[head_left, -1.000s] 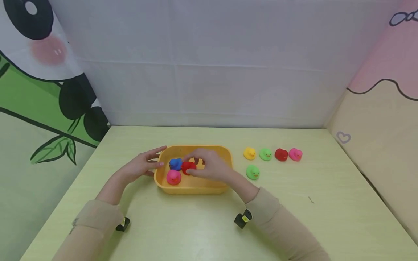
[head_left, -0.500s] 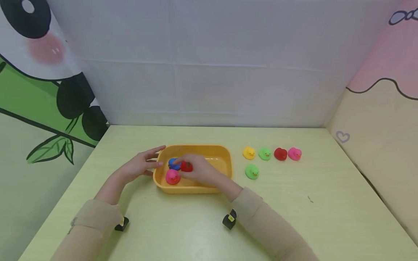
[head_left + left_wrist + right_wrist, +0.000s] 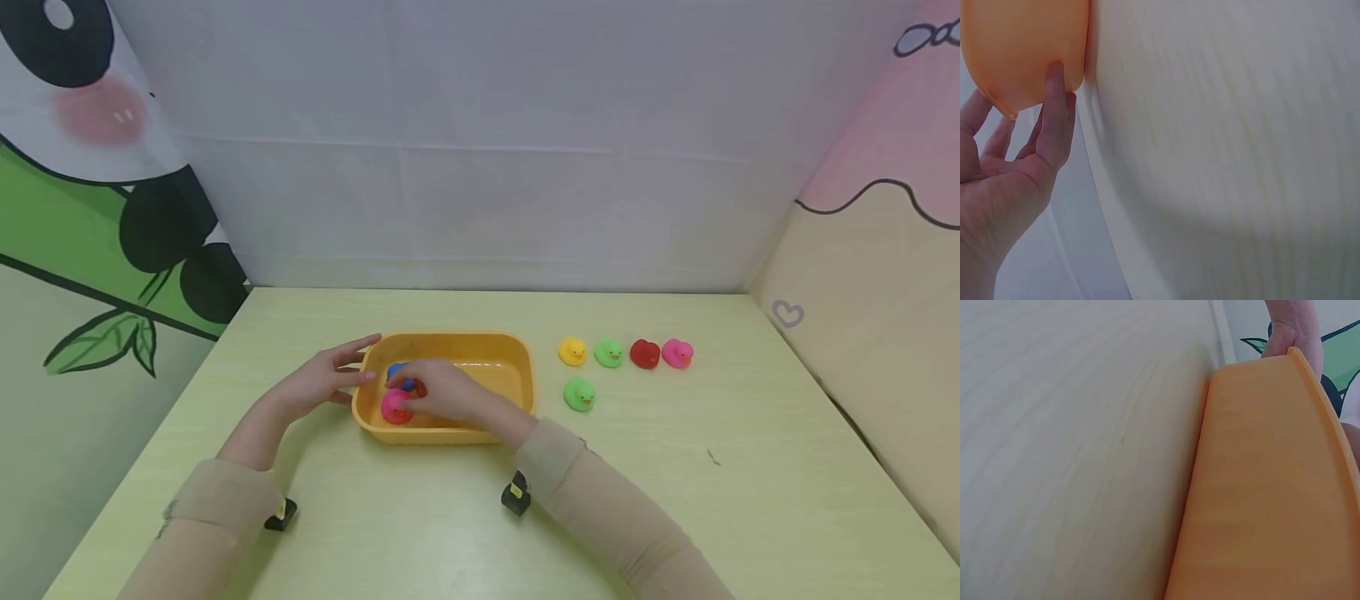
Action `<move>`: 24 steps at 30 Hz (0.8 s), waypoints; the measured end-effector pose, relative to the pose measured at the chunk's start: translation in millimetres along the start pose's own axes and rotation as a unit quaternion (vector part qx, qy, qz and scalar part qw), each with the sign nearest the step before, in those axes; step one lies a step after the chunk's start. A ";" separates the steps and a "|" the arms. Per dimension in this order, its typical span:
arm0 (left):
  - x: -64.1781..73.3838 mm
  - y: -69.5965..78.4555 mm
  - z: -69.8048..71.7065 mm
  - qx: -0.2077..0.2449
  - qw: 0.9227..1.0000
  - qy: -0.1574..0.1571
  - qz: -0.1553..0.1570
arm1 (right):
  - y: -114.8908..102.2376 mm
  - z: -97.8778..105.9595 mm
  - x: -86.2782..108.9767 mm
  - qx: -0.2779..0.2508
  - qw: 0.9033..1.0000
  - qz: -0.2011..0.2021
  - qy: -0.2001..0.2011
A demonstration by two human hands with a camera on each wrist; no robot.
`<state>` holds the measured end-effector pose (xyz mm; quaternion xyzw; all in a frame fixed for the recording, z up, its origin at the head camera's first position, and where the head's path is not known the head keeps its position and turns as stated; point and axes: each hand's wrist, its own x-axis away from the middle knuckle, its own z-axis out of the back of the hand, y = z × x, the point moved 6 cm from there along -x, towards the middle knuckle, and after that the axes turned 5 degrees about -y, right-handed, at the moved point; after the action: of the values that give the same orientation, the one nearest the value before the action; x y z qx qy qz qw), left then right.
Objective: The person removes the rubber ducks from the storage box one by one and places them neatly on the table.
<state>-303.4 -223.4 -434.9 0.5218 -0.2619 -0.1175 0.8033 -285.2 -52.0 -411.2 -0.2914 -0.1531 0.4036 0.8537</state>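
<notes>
In the head view a yellow-orange plastic tray rests on the table. My left hand touches its left end with fairly straight fingers; in the left wrist view a fingertip lies against the tray's outer wall. My right hand reaches down inside the tray, fingers bent. Its index finger is over a blue rubber duck and its thumb is beside a pink rubber duck. A red rubber duck shows only as a sliver under the hand. Whether the fingers grip a duck is hidden.
Right of the tray stand a yellow duck, a green duck, a red duck and a pink duck in a row. Another green duck sits nearer. A white cloth wall closes the table's back edge.
My right hand has moved left and lower inside the tray, from around the red duck toward the blue and pink ones. It now covers most of the red duck. The left hand stays put.
</notes>
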 end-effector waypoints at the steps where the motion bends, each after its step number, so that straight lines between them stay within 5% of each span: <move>1: 0.4 0.1 0.2 -0.001 1.000 0.001 0.001 | -0.4 -0.1 -0.7 0.005 1.000 0.000 -0.001; 14: 2.8 3.5 -0.8 0.006 1.000 -0.002 0.002 | -4.4 -3.0 -2.2 0.074 0.997 -0.007 0.001; 24: 5.9 5.4 -0.4 0.002 1.000 -0.003 0.003 | -3.4 -1.7 0.3 0.039 0.999 -0.011 0.001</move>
<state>-298.7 -223.4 -428.5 0.5223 -0.2667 -0.1159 0.8017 -282.2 -54.1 -410.4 -0.2562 -0.1393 0.3997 0.8690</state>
